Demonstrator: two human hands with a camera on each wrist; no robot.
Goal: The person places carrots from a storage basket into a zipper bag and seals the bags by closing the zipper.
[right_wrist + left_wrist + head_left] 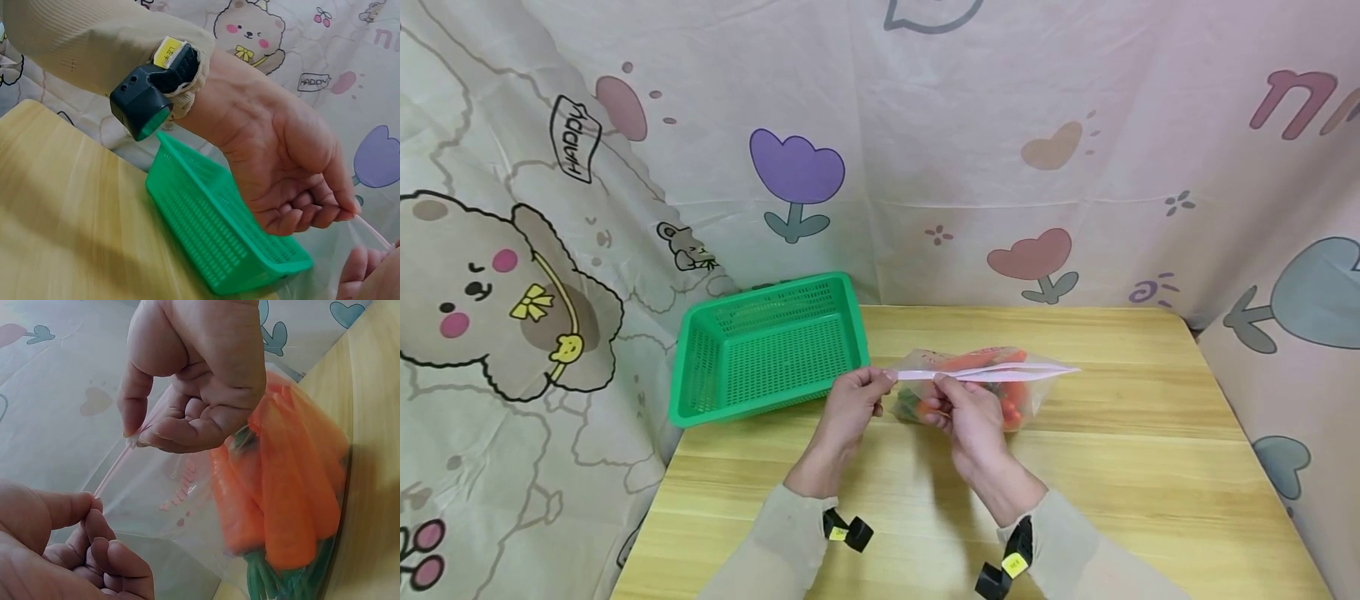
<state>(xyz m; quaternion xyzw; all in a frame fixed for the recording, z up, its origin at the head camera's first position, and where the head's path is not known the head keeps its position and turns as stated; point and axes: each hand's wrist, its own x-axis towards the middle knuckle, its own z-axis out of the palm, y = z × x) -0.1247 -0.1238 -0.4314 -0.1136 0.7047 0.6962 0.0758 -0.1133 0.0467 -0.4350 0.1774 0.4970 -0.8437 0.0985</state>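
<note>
A clear zip bag (1037, 392) with carrots (287, 506) in it, orange with green tops, sits on the wooden table. My left hand (850, 408) pinches the left end of the bag's pale pink zip strip (916, 375) between thumb and forefinger. Farther along the strip, my right hand (976, 421) pinches it at a small whitish piece (132, 442). Between the hands the strip runs straight and narrow; right of my right hand its two edges stand apart. In the right wrist view, my left hand (284, 162) grips the strip's end.
A green perforated basket (767, 400) stands at the table's back left, close beyond my left hand. Printed cloth (925, 150) hangs behind the wooden table (1135, 467) and along both sides. Each wrist wears a small black camera (850, 530).
</note>
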